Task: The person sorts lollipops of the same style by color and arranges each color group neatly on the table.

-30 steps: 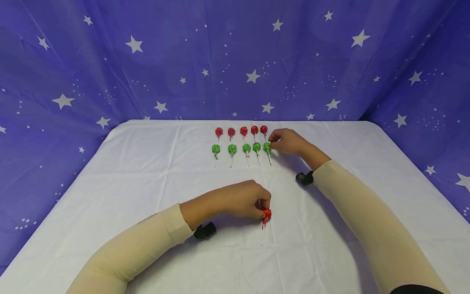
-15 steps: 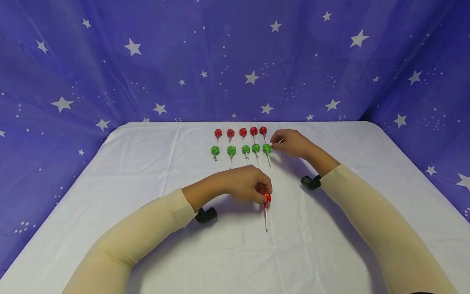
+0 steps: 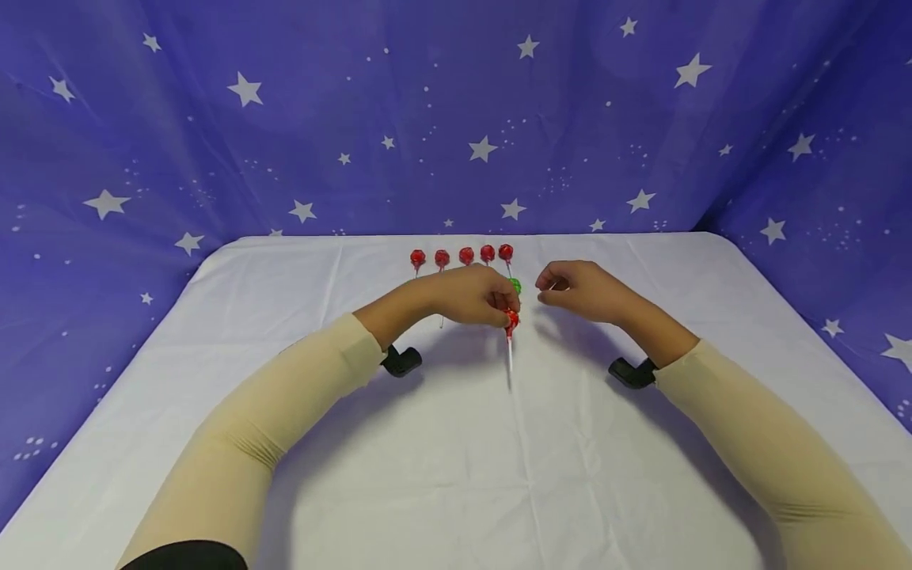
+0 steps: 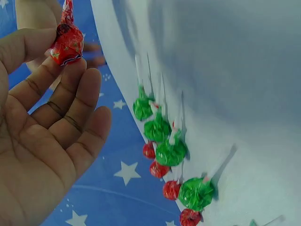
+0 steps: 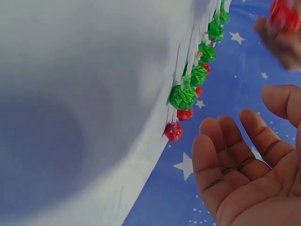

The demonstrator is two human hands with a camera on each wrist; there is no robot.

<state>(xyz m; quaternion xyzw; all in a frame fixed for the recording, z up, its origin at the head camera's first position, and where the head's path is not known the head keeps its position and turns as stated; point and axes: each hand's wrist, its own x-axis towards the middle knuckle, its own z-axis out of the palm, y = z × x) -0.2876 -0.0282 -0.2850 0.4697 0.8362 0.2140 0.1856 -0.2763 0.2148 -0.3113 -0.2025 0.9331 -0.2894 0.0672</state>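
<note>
My left hand (image 3: 473,294) pinches a red-wrapped lollipop (image 3: 511,320) by its head between thumb and fingertips, its white stick hanging toward me. In the left wrist view the same red lollipop (image 4: 68,44) shows above the loosely bent fingers. My right hand (image 3: 586,291) holds nothing, its fingers relaxed just right of the rows. Beyond the left hand runs a row of red lollipops (image 3: 466,255). In front of that lies a row of green lollipops, mostly hidden by the left hand in the head view; one green lollipop (image 3: 515,285) peeks out. Several green lollipops (image 4: 170,151) show in the left wrist view.
A white cloth (image 3: 456,491) covers the table, its far edge right behind the red row. A purple-blue curtain (image 3: 399,103) with white stars hangs behind and around it. Black wrist cameras (image 3: 402,362) sit under both forearms.
My left hand has carried the red lollipop away from me, up to the rows, covering most of the green ones. My right hand has drawn back slightly to the right from the rightmost green lollipop.
</note>
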